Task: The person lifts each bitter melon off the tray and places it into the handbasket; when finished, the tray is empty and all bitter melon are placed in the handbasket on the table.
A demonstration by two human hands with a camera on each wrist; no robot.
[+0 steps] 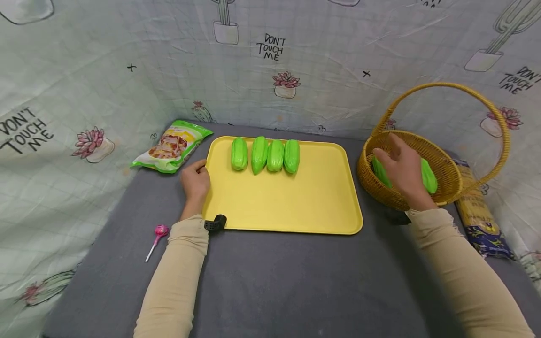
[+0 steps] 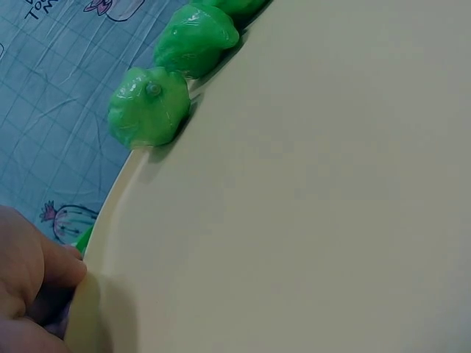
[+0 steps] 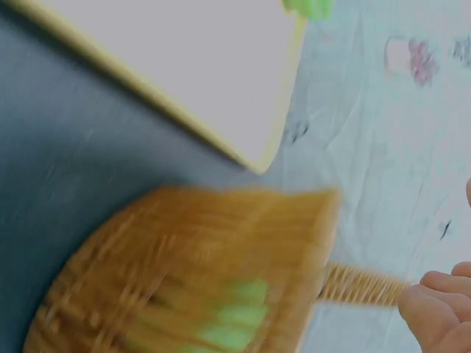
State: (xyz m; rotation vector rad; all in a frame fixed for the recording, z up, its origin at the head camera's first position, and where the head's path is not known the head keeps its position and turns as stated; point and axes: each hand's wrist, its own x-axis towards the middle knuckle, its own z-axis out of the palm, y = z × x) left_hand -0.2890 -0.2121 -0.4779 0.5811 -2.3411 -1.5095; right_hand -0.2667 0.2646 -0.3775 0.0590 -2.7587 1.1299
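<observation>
My left hand [image 1: 196,180] grips the left rim of a yellow tray [image 1: 279,202]; in the left wrist view its curled fingers [image 2: 62,265] meet the rim. Several shiny, ridged green gourd-like vegetables [image 1: 275,155] lie in a row along the tray's back edge. My right hand [image 1: 399,166] is over a wicker basket [image 1: 448,180], thumb and fingers apart, with nothing seen between them. More of the green vegetables [image 1: 428,177] sit inside the basket, partly hidden by that hand. In the right wrist view the basket is blurred and the fingers [image 3: 434,312] show near its handle.
A green and white snack packet [image 1: 172,146] lies left of the tray, behind my left hand. A pink lollipop [image 1: 159,232] is nearer on the grey table [image 1: 296,281]. Right of the basket lies a yellow and blue packet [image 1: 482,211]. The basket's tall handle [image 1: 444,85] arches upward.
</observation>
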